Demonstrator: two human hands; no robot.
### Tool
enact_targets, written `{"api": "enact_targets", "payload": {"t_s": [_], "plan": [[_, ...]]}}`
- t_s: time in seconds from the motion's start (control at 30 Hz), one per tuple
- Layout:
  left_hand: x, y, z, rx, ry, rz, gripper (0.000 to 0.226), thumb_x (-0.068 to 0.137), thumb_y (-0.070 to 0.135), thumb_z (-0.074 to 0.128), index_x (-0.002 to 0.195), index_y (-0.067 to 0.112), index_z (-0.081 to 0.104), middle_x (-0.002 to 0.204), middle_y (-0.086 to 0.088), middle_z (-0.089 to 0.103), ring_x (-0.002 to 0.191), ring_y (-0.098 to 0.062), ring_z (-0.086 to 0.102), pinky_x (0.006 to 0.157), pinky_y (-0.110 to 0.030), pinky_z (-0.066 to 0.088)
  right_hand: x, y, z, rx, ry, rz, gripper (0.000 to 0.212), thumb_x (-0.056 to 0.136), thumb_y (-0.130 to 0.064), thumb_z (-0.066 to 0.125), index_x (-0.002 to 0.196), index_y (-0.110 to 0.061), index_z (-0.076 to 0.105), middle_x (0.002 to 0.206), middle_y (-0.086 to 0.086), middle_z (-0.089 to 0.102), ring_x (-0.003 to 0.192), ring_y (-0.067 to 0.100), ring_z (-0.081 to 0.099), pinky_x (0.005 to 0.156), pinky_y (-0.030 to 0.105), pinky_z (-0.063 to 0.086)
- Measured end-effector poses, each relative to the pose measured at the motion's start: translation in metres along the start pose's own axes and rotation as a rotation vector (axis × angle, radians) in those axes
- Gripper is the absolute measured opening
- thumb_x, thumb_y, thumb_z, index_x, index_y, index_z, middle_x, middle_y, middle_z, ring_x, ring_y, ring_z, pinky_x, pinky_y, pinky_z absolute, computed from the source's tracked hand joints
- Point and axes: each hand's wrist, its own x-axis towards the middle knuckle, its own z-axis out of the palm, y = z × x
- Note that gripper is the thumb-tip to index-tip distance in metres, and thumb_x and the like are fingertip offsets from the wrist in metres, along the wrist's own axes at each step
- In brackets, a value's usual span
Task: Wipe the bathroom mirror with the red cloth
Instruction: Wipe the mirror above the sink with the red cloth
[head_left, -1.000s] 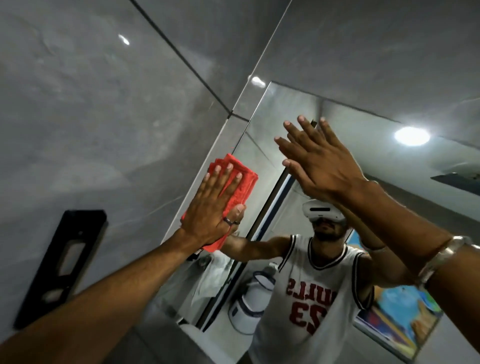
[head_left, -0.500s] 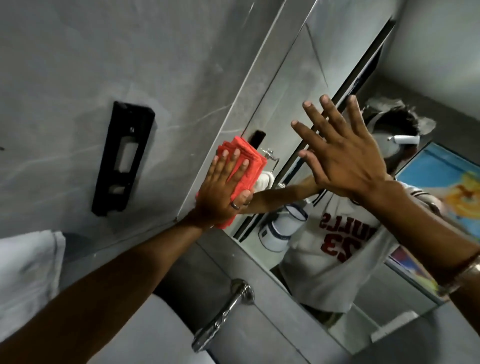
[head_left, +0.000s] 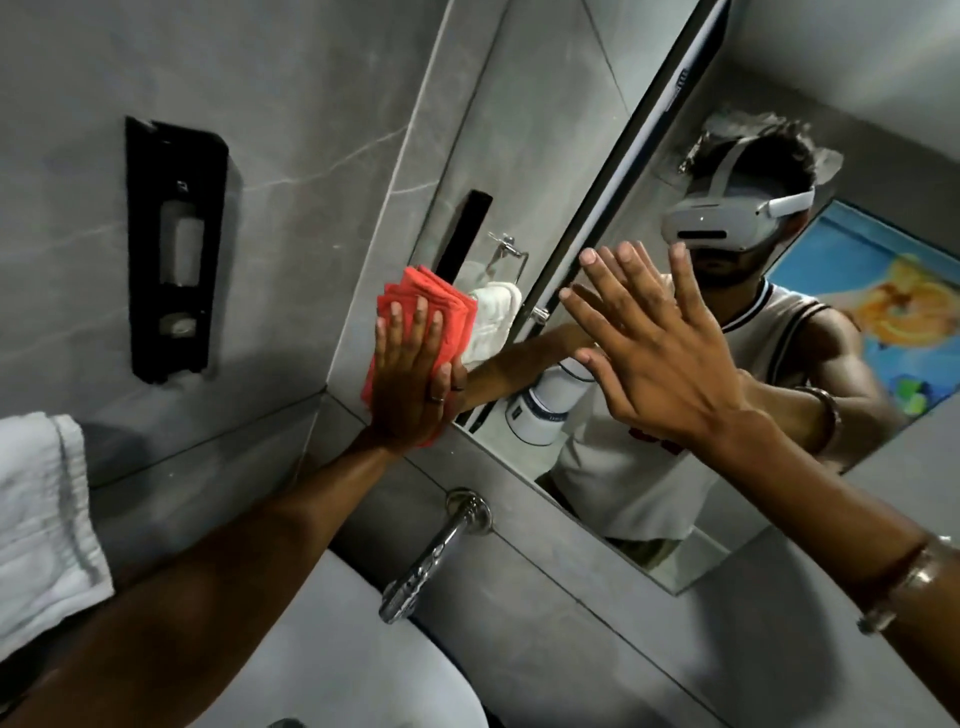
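Observation:
The mirror (head_left: 524, 119) hangs on the grey tiled wall, seen at a steep tilt. My left hand (head_left: 413, 384) lies flat on the folded red cloth (head_left: 447, 304) and presses it against the glass near the mirror's lower left corner. The cloth's folded edges stick out above my fingertips. My right hand (head_left: 654, 353) is spread flat with fingers apart on or just off the glass, to the right of the cloth, holding nothing. The mirror reflects a person wearing a white headset.
A black wall dispenser (head_left: 174, 249) is mounted left of the mirror. A white towel (head_left: 44, 519) hangs at the left edge. A chrome tap (head_left: 434, 551) sticks out of the wall below the mirror, above a white basin (head_left: 374, 670).
The view has swung downward, bringing the tap, basin and towel into sight. My left hand has slid the red cloth down the mirror's left edge to its lower corner. My right hand stays spread.

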Motion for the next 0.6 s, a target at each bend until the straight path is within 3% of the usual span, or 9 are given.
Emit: {"api": "enact_targets", "payload": {"t_s": [0.1, 0.17, 0.23, 0.33, 0.47, 0.6], "plan": [[-0.016, 0.029, 0.009, 0.02, -0.021, 0.061, 0.068, 0.099, 0.033, 0.036, 0.16, 0.008, 0.019, 0.161, -0.024, 0.038, 0.149, -0.05, 0.029, 0.124, -0.065, 0.019, -0.023, 0.0, 0.003, -0.008, -0.024, 0.012, 0.065, 0.106, -0.053, 0.03, 0.164, -0.023, 0.026, 0.175, 0.011, 0.013, 0.163, 0.033, 0.006, 0.129, 0.057, -0.008], [-0.029, 0.051, 0.019, 0.013, -0.007, 0.05, 0.061, 0.105, 0.037, 0.028, 0.158, 0.008, 0.026, 0.163, -0.018, 0.035, 0.15, -0.047, 0.029, 0.126, -0.062, 0.018, -0.039, 0.001, 0.003, -0.013, -0.045, 0.02, 0.065, 0.106, -0.052, 0.031, 0.164, -0.022, 0.027, 0.175, 0.011, 0.013, 0.163, 0.032, 0.006, 0.129, 0.057, -0.005], [-0.039, 0.071, 0.026, -0.031, 0.021, 0.015, 0.059, 0.107, 0.04, 0.022, 0.158, 0.011, 0.03, 0.168, -0.01, 0.026, 0.153, -0.043, 0.028, 0.128, -0.059, 0.016, -0.054, 0.004, -0.001, -0.002, -0.066, 0.031, 0.066, 0.106, -0.053, 0.029, 0.164, -0.022, 0.026, 0.175, 0.011, 0.013, 0.163, 0.032, 0.006, 0.13, 0.059, 0.0], [-0.056, 0.108, 0.035, -0.076, 0.019, 0.02, 0.06, 0.108, 0.042, 0.022, 0.164, 0.021, 0.019, 0.175, 0.001, 0.007, 0.16, -0.034, 0.015, 0.129, -0.058, 0.014, -0.085, 0.013, -0.01, 0.002, -0.098, 0.063, 0.065, 0.107, -0.053, 0.026, 0.165, -0.023, 0.025, 0.175, 0.012, 0.013, 0.162, 0.034, 0.009, 0.129, 0.062, 0.008], [-0.084, 0.172, 0.048, -0.108, 0.003, 0.03, 0.063, 0.107, 0.041, 0.026, 0.166, 0.023, 0.013, 0.175, -0.001, 0.008, 0.16, -0.036, 0.018, 0.129, -0.057, 0.01, -0.126, 0.028, -0.023, -0.027, -0.071, 0.107, 0.064, 0.108, -0.05, 0.024, 0.164, -0.019, 0.03, 0.172, 0.014, 0.022, 0.159, 0.038, 0.02, 0.124, 0.067, 0.021], [-0.116, 0.234, 0.055, -0.167, -0.081, 0.031, 0.062, 0.108, 0.045, 0.02, 0.166, 0.022, 0.012, 0.175, -0.001, 0.007, 0.161, -0.037, 0.01, 0.13, -0.055, 0.004, -0.16, 0.041, -0.032, -0.026, -0.016, 0.141, 0.063, 0.108, -0.048, 0.027, 0.162, -0.017, 0.034, 0.169, 0.017, 0.029, 0.156, 0.04, 0.028, 0.123, 0.066, 0.021]]}}
